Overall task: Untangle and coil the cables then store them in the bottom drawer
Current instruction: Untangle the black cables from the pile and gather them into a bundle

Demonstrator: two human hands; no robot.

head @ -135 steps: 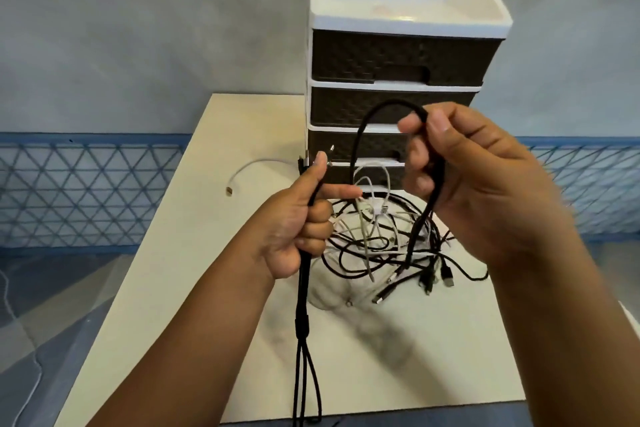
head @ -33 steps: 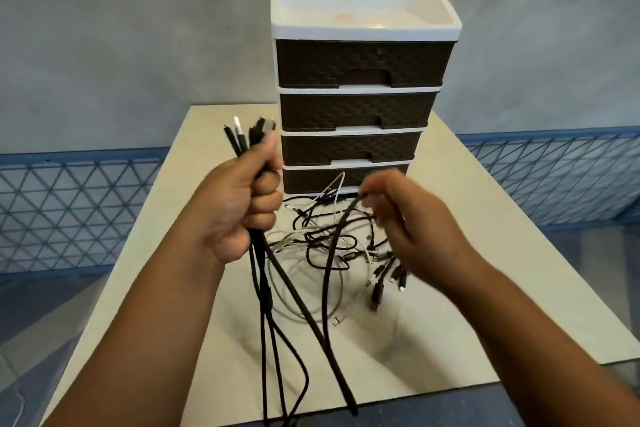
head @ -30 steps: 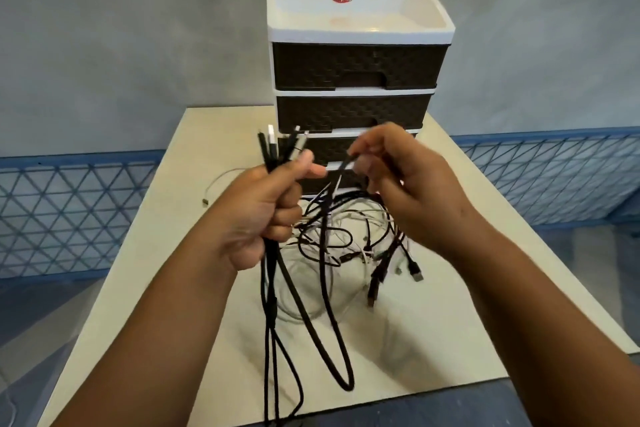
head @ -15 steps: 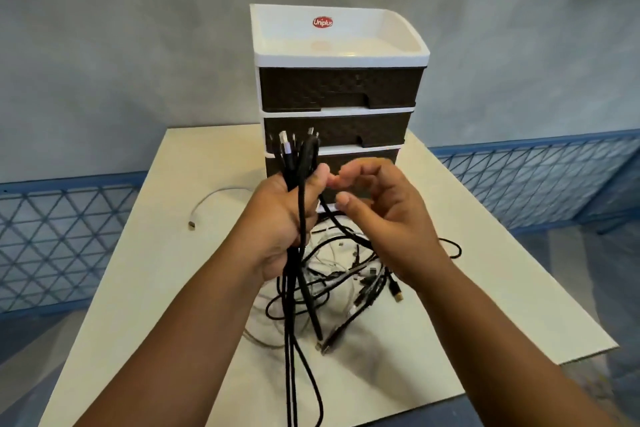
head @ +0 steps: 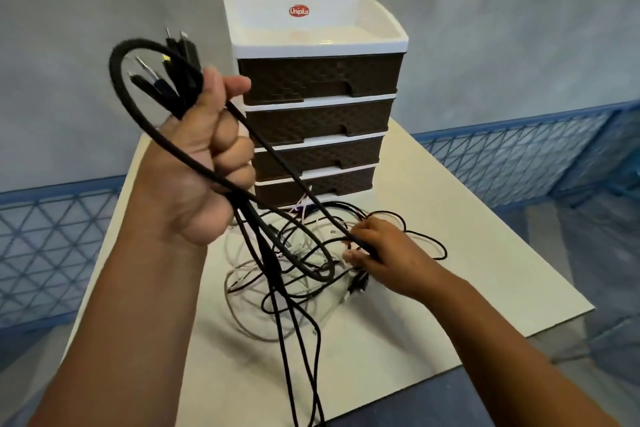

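My left hand (head: pixel 204 163) is raised high and grips a bundle of black cables (head: pixel 162 80). Their plug ends stick up out of my fist, one loop arcs over to the left, and their tails hang down past the table's front edge. My right hand (head: pixel 384 253) is low on the table and pinches one black cable that runs taut up to my left fist. Under it lies a tangle of black and white cables (head: pixel 298 263). The drawer unit (head: pixel 318 107) stands behind, its bottom drawer (head: pixel 315 185) closed.
The cream table (head: pixel 450 253) ends close on the right and at the front. A blue lattice railing (head: pixel 519 156) runs behind it on both sides, in front of a grey wall. The unit's white top tray holds nothing.
My left hand has lifted the black bundle up and to the left. My right hand has dropped from beside it down to the tangle, drawing one black cable taut.
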